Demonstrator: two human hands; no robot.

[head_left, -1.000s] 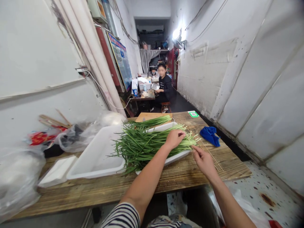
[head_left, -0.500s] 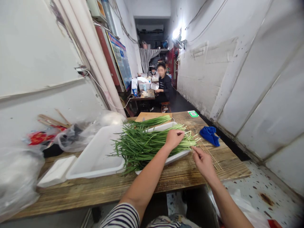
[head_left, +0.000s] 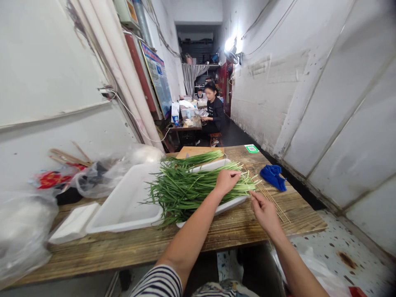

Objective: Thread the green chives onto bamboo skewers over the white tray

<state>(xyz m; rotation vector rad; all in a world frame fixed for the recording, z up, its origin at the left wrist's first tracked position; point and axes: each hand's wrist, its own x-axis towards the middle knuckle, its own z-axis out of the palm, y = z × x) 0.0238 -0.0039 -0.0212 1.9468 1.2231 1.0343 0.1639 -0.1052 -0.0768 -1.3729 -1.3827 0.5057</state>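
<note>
A big heap of garlic chives (head_left: pixel 185 185) lies across a white tray (head_left: pixel 232 205), green leaves to the left and pale stem ends to the right. My left hand (head_left: pixel 228 180) rests over the stem ends, its fingers pinched on chive stems. Just right of the tray's near corner, my right hand (head_left: pixel 264 208) is closed, with a thin bamboo skewer between its fingers pointing at the stems; most of it is hidden by the hand. Several loose bamboo skewers (head_left: pixel 274 201) lie on the table beyond my right hand.
A second white tray (head_left: pixel 123 222) stands to the left, beside a white packet (head_left: pixel 74 222) and plastic bags (head_left: pixel 21 235). A blue cloth (head_left: pixel 273 177) lies at right on the wooden table (head_left: pixel 297 214). Behind, a wooden board (head_left: pixel 198 152) holds more chives. A person (head_left: pixel 215 109) sits farther back.
My hands have hardly moved. The seated person in the background has turned their head and shifted the item in their hands.
</note>
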